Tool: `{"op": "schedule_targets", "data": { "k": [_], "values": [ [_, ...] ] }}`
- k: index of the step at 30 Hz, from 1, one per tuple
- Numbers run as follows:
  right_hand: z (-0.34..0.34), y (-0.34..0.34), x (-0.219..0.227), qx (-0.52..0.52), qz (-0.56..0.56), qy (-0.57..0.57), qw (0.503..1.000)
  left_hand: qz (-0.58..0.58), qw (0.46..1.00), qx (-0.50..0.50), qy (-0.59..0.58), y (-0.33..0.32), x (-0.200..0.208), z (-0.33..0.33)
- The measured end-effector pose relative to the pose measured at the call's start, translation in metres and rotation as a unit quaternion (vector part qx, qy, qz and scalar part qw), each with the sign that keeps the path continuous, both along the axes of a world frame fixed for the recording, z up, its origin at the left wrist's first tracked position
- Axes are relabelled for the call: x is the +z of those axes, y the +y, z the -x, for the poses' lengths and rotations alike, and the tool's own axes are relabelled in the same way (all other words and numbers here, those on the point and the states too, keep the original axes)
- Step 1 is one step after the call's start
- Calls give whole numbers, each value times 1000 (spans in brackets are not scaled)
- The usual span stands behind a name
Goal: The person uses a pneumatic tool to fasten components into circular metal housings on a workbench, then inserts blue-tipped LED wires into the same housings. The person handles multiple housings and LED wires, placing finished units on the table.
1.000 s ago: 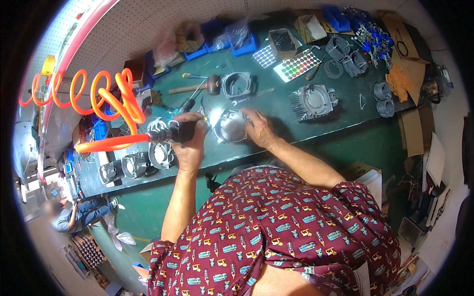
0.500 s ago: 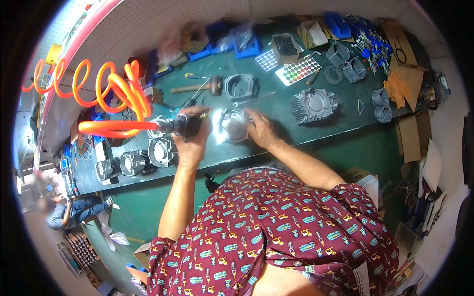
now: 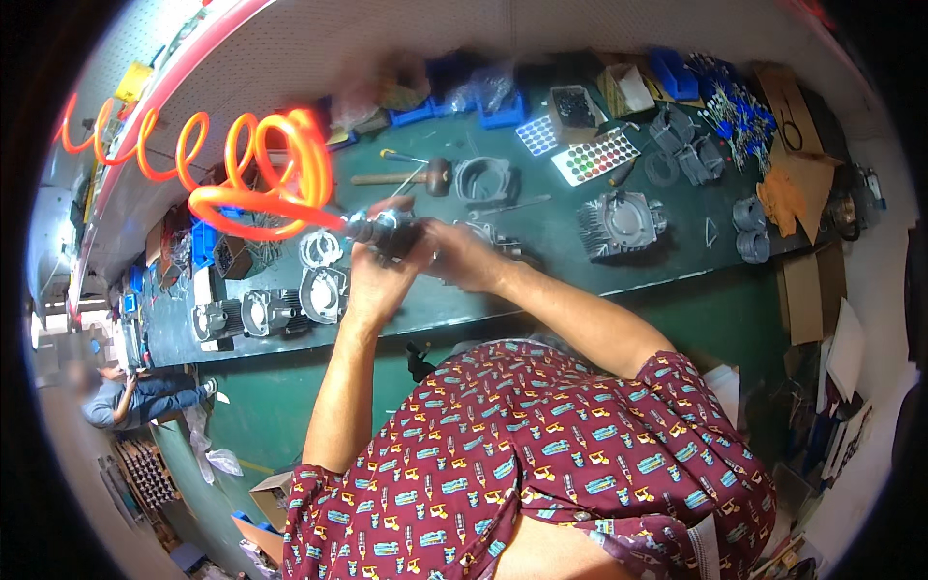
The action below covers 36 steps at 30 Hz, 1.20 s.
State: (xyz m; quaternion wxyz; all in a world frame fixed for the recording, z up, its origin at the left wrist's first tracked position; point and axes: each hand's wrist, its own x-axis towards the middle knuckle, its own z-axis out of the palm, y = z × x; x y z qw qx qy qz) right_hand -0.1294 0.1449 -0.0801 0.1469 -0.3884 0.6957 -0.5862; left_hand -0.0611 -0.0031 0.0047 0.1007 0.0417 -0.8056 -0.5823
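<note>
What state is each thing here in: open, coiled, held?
Hose, coiled
Left hand, gripping the tool
Tool, held
Right hand, blurred, at the tool; grip unclear
Mallet, lying down
Sticker sheet, lying flat
Parts box, open, dark parts inside
Orange cloth, crumpled

Dark air tool [image 3: 387,234], held sideways, blurred; grey metal casting [image 3: 491,233] near, partly hidden

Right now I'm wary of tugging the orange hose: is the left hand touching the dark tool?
Touching: the head view shows the left hand wrapped around the dark tool, showing on both sides of it.
</note>
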Motion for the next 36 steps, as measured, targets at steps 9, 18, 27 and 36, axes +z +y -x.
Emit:
{"op": "schedule_targets", "data": {
  "k": [9,18,27,36],
  "values": [
    [5,-9,4,21,36,14,999,242,943,128,190,-18,8,-38],
    [11,-10,-5,49,56,21,997,-168,982,86,-26,-14,15,-41],
    [12,-8,-6,49,51,45,997,-37,992,88,80,11,2,-11],
    [2,51,-72,-176,-199,16,964,-106,987,90,85,8,-26,5]
  ]
}}
